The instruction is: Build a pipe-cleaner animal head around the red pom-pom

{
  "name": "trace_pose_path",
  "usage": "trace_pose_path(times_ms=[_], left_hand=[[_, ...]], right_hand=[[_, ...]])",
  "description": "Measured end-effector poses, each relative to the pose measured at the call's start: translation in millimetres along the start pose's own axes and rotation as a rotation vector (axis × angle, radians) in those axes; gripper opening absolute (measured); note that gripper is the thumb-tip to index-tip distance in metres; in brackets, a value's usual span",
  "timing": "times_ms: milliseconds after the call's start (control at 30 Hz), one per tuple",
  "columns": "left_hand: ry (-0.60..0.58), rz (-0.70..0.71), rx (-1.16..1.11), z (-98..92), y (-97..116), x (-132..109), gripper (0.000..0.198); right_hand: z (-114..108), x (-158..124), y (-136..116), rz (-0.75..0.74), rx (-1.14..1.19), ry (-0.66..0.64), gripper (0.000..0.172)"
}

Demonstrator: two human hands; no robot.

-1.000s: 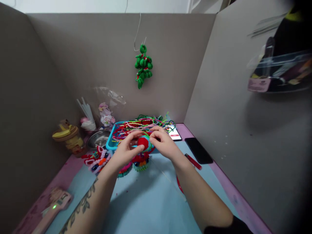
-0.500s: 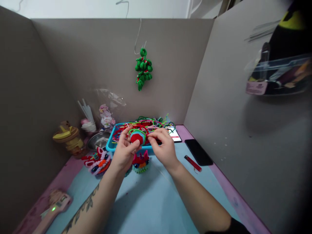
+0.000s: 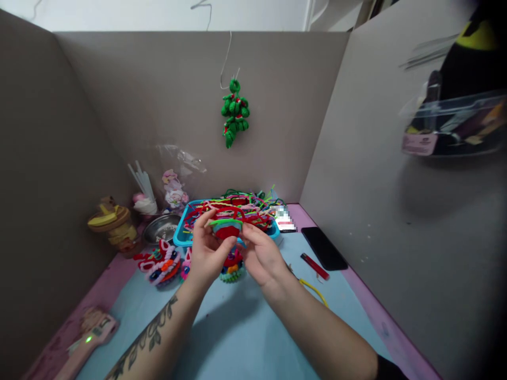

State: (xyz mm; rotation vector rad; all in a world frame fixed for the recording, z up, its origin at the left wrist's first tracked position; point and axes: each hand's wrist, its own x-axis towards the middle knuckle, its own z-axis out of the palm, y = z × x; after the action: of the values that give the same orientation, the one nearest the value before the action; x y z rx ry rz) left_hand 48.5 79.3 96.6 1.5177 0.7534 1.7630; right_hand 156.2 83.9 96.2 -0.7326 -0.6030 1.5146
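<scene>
Held before me is a small round piece of coiled pipe cleaners [image 3: 228,233], red on its face with light blue and green round the edge. A red loop of pipe cleaner arches over its top. My left hand [image 3: 206,254] grips the left side, thumb across the front. At the right edge my right hand [image 3: 262,254] pinches, its fingertips partly hidden. Just below, partly covered by my hands, sits a red and green pipe-cleaner animal head [image 3: 232,272]. A larger pink and red one [image 3: 161,265] stands left of my left wrist.
Behind my hands, a blue basket [image 3: 179,232] holds many loose pipe cleaners. To the right lie a black phone [image 3: 324,248], a red slim tool [image 3: 315,266] and a yellow-handled tool [image 3: 314,290]. A metal bowl [image 3: 161,229] and pink device [image 3: 89,343] are left. Grey panels enclose the table.
The round piece has tilted, showing less of its red face. My right hand has turned and moved slightly down and left against its edge. A yellow handle now shows beside my right forearm.
</scene>
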Motion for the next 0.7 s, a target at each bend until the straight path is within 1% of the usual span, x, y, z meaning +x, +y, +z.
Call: trace_pose_path(times_ms=[100,167,233,300,467,567,700], left_hand=[[-0.027,0.075,0.036,-0.4,-5,-2,0.057],[-0.029,0.078,0.053,-2.1,-9,-4,0.056],[-0.007,0.063,0.094,-4.4,-13,-6,0.056],[0.009,0.054,0.144,-6.6,-17,-7,0.055],[-0.030,0.059,0.170,-8.3,-19,-8,0.058],[-0.032,0.048,0.169,-7.6,-17,-9,0.058],[-0.061,0.090,0.194,-7.5,-17,-11,0.055]], right_hand=[[-2,1,2,0.023,0.024,-0.052,0.023],[-3,1,3,0.031,0.019,-0.077,0.019],[-3,1,3,0.044,0.019,-0.093,0.015],[-2,1,3,0.064,0.042,-0.094,0.013],[-1,-1,1,0.041,0.067,-0.090,0.013],[-1,-2,-2,0.091,0.123,-0.072,0.009],[-3,-2,-4,0.144,0.177,-0.074,0.007]])
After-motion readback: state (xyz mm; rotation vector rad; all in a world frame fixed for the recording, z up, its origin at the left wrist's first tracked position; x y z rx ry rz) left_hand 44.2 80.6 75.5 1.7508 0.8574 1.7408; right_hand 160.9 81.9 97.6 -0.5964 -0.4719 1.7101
